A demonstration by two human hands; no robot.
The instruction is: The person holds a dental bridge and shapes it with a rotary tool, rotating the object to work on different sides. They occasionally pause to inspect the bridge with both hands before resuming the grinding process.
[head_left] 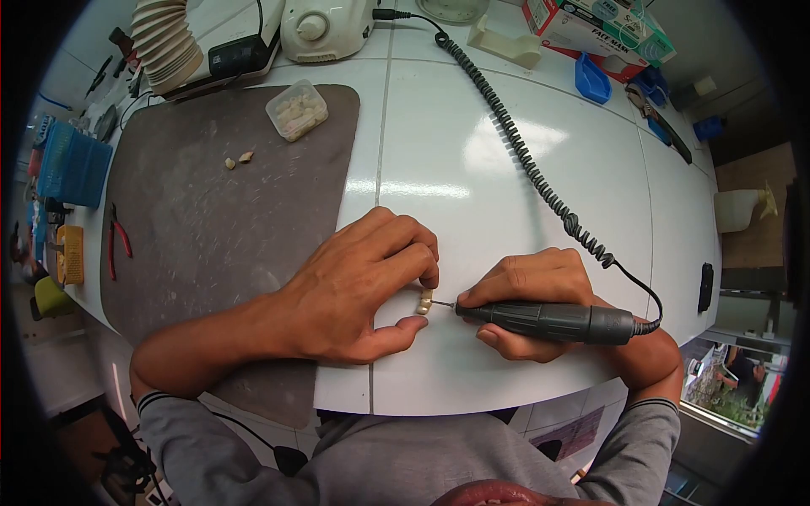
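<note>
White worktop [456, 228] below: left hand [363, 291], finger and thumb almost together, pinches a tooth-like piece [423, 305] between the hands, its length crossing the bit [444, 304] (right hand [536, 278] wrapped round the handpiece [557, 322]).

A small, pale, tooth-like piece [424, 302] with a gold-toned sheen and rounded lobes is held between the thumb and fingers of the left hand [363, 291], its far end partly covered by the fingertips. A dark grey, ribbed rotary handpiece [553, 321] is gripped in the right hand [540, 277], lying nearly crosswise, its rear end extended past the palm toward the wrist. Its thin metal bit [443, 304] is pointed at the left hand, the tip set against or just beside the piece.
</note>
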